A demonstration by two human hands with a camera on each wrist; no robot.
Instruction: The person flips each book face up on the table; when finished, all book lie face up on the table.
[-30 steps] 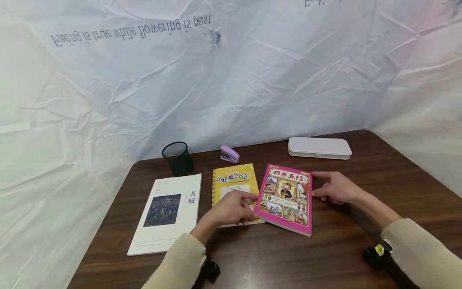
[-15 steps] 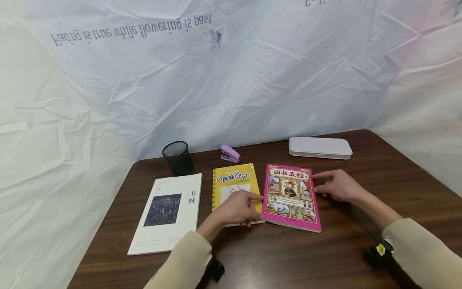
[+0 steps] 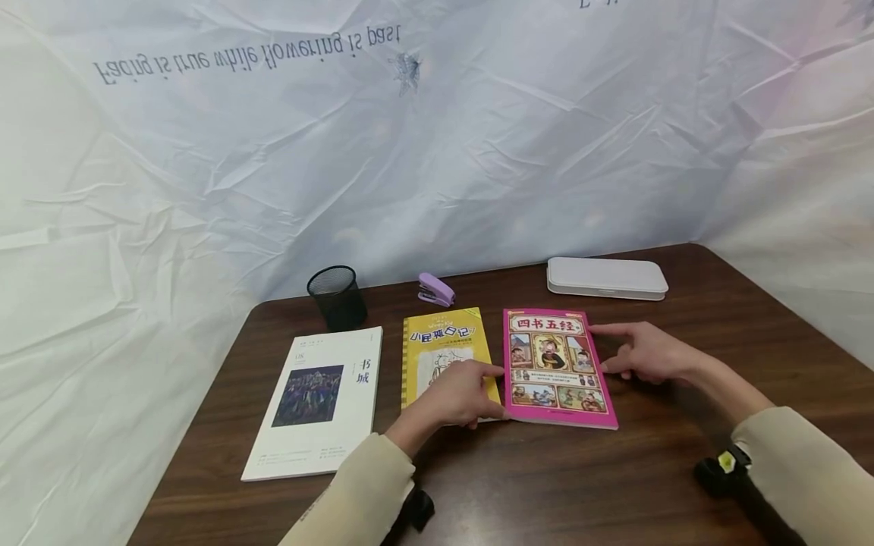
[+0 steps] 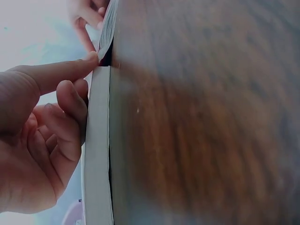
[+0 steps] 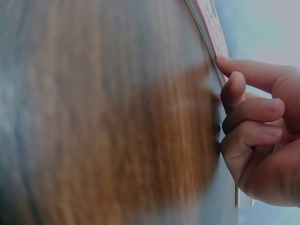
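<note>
While bracketed from both sides, lies flat on the dark wooden table [image 3: 655, 485]: pink book [image 3: 556, 366], long axis running near to far, near end swung slightly rightward. Sits just right of the yellow book [image 3: 447, 350], near left corner overlapping or touching that book's right edge; cannot tell which.

Left hand [image 3: 456, 393] resting over the yellow book's near right part, index finger stretched out to touch the pink book's left edge, other fingers curled loosely, gripping nothing. From the left wrist view, fingertip [image 4: 91, 57] pressed at the seam where the two books meet.

Right hand [image 3: 645, 353] on the table at the pink book's right edge, index finger extended along the far part of that edge, remaining fingers bent with knuckles against the side; nothing clasped. Both hands equally close, each at a long edge, well apart from one another with the book's width between.

Further back: black mesh cup [image 3: 334, 297], purple stapler [image 3: 435, 289], white case [image 3: 606, 277]. Far left, white book [image 3: 315, 400].
</note>
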